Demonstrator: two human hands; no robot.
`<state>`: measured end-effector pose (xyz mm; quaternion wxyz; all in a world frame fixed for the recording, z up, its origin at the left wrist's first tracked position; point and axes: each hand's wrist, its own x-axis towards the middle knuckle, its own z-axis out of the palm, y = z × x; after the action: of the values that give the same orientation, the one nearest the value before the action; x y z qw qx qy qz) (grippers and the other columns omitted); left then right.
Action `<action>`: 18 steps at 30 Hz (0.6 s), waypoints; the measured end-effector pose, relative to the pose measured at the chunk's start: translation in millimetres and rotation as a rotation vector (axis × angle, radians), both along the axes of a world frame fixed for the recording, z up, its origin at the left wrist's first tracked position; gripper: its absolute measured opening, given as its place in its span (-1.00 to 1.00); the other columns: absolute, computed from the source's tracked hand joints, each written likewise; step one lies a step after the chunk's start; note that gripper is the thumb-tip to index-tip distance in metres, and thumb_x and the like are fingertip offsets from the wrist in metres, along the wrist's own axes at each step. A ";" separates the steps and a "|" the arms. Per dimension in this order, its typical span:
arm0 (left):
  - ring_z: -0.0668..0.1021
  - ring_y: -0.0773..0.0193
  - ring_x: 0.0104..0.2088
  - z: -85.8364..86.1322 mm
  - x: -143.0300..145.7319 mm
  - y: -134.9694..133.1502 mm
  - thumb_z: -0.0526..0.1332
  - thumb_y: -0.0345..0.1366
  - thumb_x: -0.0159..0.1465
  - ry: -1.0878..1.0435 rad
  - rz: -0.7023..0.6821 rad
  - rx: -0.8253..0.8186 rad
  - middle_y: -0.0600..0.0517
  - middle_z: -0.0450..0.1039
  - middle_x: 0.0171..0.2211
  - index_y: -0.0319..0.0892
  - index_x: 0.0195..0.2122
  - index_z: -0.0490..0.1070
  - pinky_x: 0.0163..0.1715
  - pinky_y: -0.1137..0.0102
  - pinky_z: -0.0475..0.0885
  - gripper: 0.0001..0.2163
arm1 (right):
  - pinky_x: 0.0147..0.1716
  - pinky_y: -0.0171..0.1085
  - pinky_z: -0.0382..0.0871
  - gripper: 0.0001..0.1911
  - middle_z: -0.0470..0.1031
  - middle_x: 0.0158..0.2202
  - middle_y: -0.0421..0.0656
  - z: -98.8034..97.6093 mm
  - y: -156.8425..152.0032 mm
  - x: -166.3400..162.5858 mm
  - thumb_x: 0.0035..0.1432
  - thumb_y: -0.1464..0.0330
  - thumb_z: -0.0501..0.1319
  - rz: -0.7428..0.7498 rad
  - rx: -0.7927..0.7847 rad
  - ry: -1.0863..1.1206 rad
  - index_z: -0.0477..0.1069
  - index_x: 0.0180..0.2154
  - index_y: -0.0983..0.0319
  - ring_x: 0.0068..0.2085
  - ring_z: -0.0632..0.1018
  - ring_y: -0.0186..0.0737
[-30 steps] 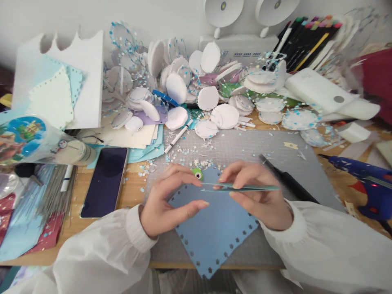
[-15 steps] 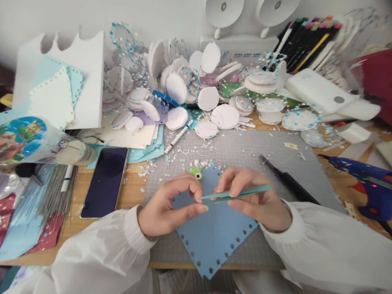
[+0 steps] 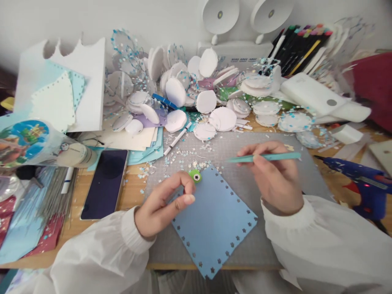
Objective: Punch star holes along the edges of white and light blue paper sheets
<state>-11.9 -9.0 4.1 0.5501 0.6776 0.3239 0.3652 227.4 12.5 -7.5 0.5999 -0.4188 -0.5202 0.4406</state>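
My right hand [image 3: 274,179] holds teal tweezers [image 3: 275,157] above the grey cutting mat [image 3: 214,143], their blurred tips pointing left. My left hand [image 3: 167,202] is over the left corner of a blue paper square [image 3: 214,212], thumb and forefinger curled close together. Whatever may be between those fingertips is too small to see. Flower-shaped holes line the edges of the blue paper. By its upper left edge rests a small green flower punch [image 3: 195,176], with tiny punched paper flowers [image 3: 174,157] scattered behind.
White paper discs [image 3: 223,118] and beaded wires crowd the back. A phone [image 3: 105,183], clear cup [image 3: 45,143] and thin wires [image 3: 58,200] stand left. On the right lies a blue glue gun [image 3: 364,183]; markers [image 3: 301,49] fill a holder behind. A white pen [image 3: 177,139] lies on the mat.
My right hand has moved up and right with the tweezers, away from my left hand. It now covers most of the black-handled tool on the mat. The left hand has barely shifted.
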 end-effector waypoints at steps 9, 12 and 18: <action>0.22 0.39 -0.57 2.6 -7.4 15.0 -0.04 -0.18 0.38 0.184 0.462 0.160 0.13 0.11 -0.60 -0.17 -0.55 0.11 -0.53 0.42 0.16 -0.65 | -0.47 -0.27 0.19 -0.86 0.21 -0.56 -0.29 -18.3 17.7 19.0 0.14 0.32 0.20 -0.349 0.171 -0.783 0.26 -0.42 0.16 -0.52 0.28 -0.29; 0.23 0.37 -0.58 5.3 -19.5 15.5 -0.05 -0.16 0.37 0.443 0.447 0.229 0.12 0.11 -0.64 -0.17 -0.62 0.09 -0.52 0.41 0.15 -0.59 | -0.31 -0.17 0.27 -0.93 0.33 -0.44 -0.18 -25.5 22.9 26.1 0.12 0.34 0.19 -0.366 0.225 -0.991 0.33 -0.37 0.19 -0.36 0.38 -0.17; 0.41 0.24 -0.35 1.7 -15.2 1.5 0.16 -0.10 0.25 0.882 0.298 0.458 0.03 0.38 -0.43 -0.20 -0.45 0.37 -0.28 0.34 0.26 -0.73 | -0.04 0.06 0.22 -0.72 0.34 -0.16 0.05 -26.8 19.4 21.4 0.09 0.39 0.17 -0.380 0.319 -1.133 0.37 -0.11 0.28 -0.05 0.38 0.07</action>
<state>-27.1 -7.5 5.7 0.1408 0.8168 0.5295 0.1806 248.8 32.0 -34.3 0.3536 -0.5783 -0.7337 -0.0478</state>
